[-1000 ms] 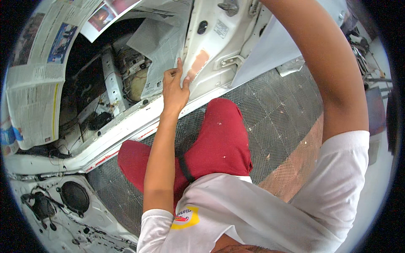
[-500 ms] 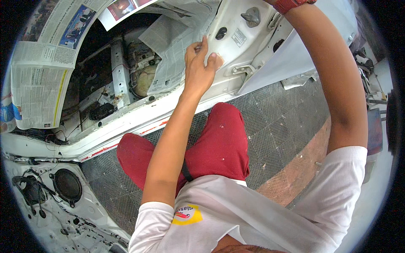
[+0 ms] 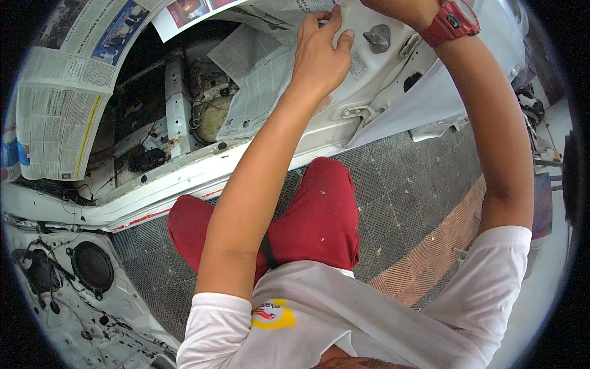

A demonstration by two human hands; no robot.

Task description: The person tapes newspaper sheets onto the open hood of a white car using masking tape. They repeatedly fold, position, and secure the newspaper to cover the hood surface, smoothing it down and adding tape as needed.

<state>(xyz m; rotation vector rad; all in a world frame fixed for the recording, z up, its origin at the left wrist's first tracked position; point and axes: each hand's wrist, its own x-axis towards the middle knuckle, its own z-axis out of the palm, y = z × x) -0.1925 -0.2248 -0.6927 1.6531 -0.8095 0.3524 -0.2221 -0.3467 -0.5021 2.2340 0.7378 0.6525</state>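
My left hand [image 3: 321,56] lies against the white car door pillar [image 3: 372,80], beside the edge of the newspaper sheet [image 3: 261,74] that covers part of the opening. Its thumb and index finger are spread apart, the other fingers loosely bent, and I see nothing held. Higher up, my right hand [image 3: 402,9] reaches to the pillar's upper part and wears a red watch [image 3: 453,24]. Its fingers run past the top edge, so their state is hidden. A grey pointed cover [image 3: 377,39] sits on the pillar between the two hands.
More newspaper [image 3: 58,111] drapes the left side. Bare metal and wiring show inside the car body [image 3: 175,111]. A white sill [image 3: 184,175] runs before my knees. At lower left is a door panel with a speaker [image 3: 92,269]. Rubber matting [image 3: 405,184] covers the floor.
My left hand has slid up and to the right along the pillar. More of my right hand has come into view at the top, and its watch has shifted right and down.
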